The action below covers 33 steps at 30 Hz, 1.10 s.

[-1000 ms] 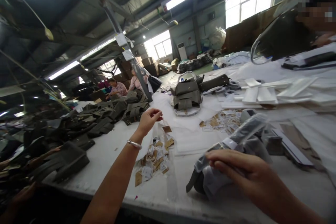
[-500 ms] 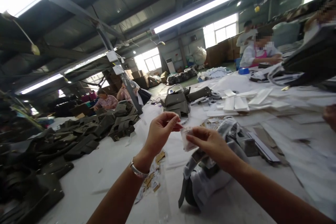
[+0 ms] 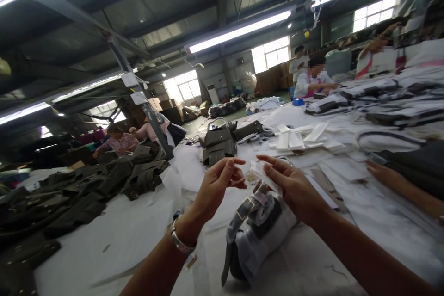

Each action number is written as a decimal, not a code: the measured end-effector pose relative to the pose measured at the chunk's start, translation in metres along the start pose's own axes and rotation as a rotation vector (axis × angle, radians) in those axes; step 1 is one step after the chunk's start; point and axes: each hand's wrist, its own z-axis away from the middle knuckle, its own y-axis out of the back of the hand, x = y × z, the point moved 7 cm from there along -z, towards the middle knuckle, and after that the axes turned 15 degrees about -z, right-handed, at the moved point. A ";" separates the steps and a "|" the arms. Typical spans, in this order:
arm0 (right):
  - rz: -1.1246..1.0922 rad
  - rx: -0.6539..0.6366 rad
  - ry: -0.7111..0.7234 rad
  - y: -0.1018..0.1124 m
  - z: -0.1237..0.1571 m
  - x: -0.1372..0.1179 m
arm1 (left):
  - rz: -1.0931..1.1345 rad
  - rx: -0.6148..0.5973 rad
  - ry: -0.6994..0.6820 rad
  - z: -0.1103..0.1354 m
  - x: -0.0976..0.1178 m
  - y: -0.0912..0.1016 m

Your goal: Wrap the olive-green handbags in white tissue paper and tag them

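My right hand [image 3: 294, 185] pinches a small white packet [image 3: 264, 175] between thumb and fingers. Facing it, a short gap away, my left hand [image 3: 220, 184] is half curled with its fingers apart, and I see nothing in it. Below both hands a dark handbag [image 3: 239, 263] lies on the white-covered table, partly wrapped in pale translucent material. Its strap carries a metal buckle [image 3: 245, 208]. The packet's print is too blurred to read.
Dark bags [image 3: 86, 194] are heaped along the left, and another bag [image 3: 219, 143] stands ahead. White strips [image 3: 294, 138] lie beyond my right hand. From the right edge, another person's hand [image 3: 388, 178] reaches beside a dark bag. A slanted post [image 3: 152, 120] rises at left.
My view has turned right. My hands have drawn apart, the left now off the packet, which stays in my right hand. Another person's hand at right reaches further in.
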 end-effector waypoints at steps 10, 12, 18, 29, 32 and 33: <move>-0.227 0.009 -0.147 0.011 0.028 -0.003 | -0.191 -0.046 -0.023 0.003 -0.005 -0.037; -0.202 0.004 -0.160 0.014 0.035 -0.002 | -0.155 -0.033 -0.035 0.006 0.000 -0.041; -0.186 0.028 -0.182 0.030 0.058 0.001 | 0.009 -0.084 0.034 0.024 0.002 -0.047; -0.365 0.036 -0.156 0.024 0.084 0.023 | -0.475 0.081 -0.143 0.070 0.018 -0.055; -0.377 0.051 -0.153 0.020 0.090 0.028 | -0.518 0.141 -0.157 0.076 0.019 -0.055; -0.377 0.055 -0.152 0.019 0.092 0.030 | -0.517 0.157 -0.159 0.077 0.019 -0.055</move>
